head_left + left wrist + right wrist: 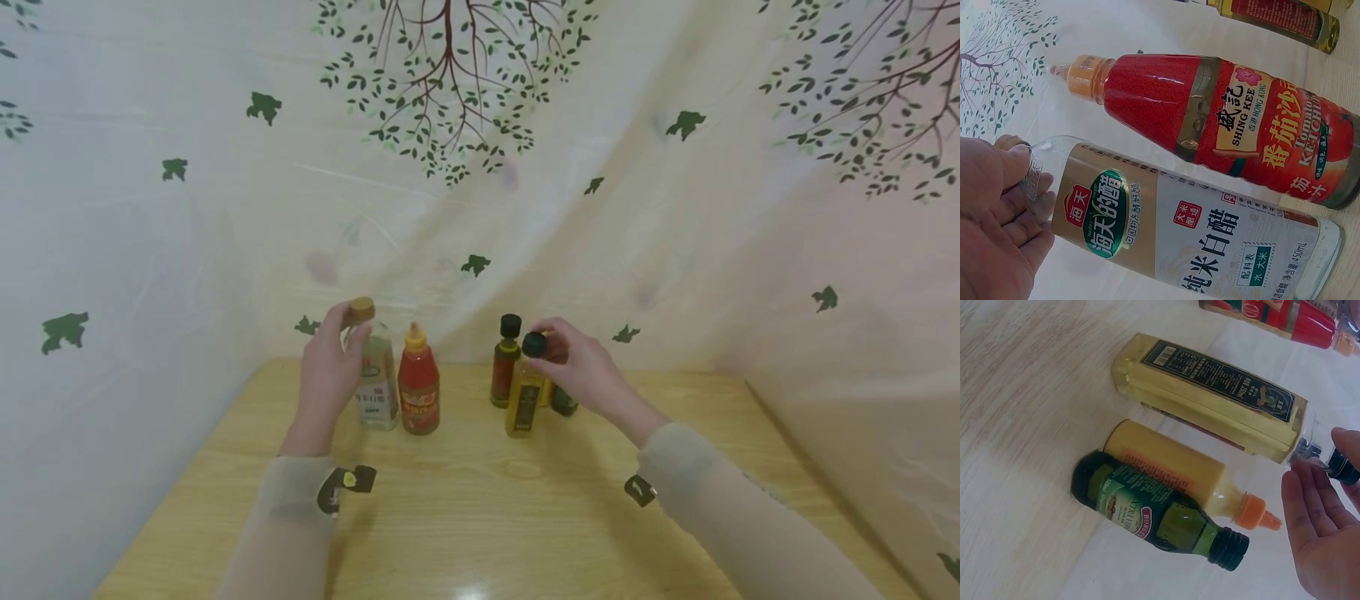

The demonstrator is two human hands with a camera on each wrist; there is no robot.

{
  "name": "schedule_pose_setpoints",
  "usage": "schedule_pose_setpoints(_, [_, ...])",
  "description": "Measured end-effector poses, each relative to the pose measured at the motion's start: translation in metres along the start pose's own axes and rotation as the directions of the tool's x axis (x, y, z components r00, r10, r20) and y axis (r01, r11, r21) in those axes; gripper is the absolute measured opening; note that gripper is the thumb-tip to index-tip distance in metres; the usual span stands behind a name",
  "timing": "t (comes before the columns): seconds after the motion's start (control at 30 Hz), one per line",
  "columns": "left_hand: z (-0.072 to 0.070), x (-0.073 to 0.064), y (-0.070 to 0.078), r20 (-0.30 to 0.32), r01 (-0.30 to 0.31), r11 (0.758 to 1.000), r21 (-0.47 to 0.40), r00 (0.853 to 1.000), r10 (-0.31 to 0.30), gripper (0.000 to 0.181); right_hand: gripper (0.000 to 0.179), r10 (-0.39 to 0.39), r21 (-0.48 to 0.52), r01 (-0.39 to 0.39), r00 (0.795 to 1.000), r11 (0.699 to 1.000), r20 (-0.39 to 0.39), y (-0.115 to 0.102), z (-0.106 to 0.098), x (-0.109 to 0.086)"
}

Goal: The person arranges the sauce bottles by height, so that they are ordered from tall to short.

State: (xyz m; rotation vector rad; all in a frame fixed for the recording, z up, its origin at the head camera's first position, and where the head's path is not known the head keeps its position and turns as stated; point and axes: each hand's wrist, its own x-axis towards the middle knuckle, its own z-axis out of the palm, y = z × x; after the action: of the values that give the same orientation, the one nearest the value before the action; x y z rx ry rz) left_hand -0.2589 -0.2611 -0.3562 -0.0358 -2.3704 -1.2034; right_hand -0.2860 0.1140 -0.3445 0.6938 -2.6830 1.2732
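Observation:
At the neck, under its tan cap, my left hand [330, 362] grips a clear rice vinegar bottle [1166, 219] with a gold and white label. Beside it a red tomato ketchup bottle [1229, 125] with an orange nozzle stands upright. My right hand [573, 358] holds an oil bottle [1210, 394] by its neck, just below the dark cap. This bottle is square, with yellow oil and a black label. Close to the right hand are a yellow squeeze bottle [1166, 465] with an orange tip and a green olive oil bottle [1154, 515]. In the head view the right hand partly hides both.
Another dark-capped oil bottle [505, 375] with a red label stands just behind and left of the held oil bottle. The wooden table [480, 517] ends at a pale curtain [480, 217] printed with leaves and branches, which hangs around the back and sides.

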Motion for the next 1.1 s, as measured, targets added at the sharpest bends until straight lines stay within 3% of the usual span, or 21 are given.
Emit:
schedule_pose_setpoints(0.23, [0.000,0.002,0.001,-0.005,-0.014,1.000,0.008,1.000,0.014,0.051,0.045,-0.029,-0.031,0.028,0.999,0.999,-0.032,-0.010,0.004,0.004])
schedule_pose_setpoints(0.47, [0.001,0.001,0.004,-0.005,-0.009,1.000,0.016,1.000,0.009,0.052,0.049,-0.042,0.003,0.042,0.998,0.999,-0.046,-0.026,0.012,0.012])
schedule_pose_setpoints(0.7, [0.000,0.002,0.002,0.002,0.007,1.000,0.026,1.000,-0.007,0.053,0.047,-0.070,0.030,0.071,0.997,0.997,-0.036,-0.035,0.029,0.019])
schedule_pose_setpoints(1.1, [0.002,0.007,0.001,0.007,0.008,1.000,0.017,1.000,-0.008,0.053,0.041,-0.047,0.024,0.047,0.998,0.999,-0.032,-0.037,0.059,0.036])
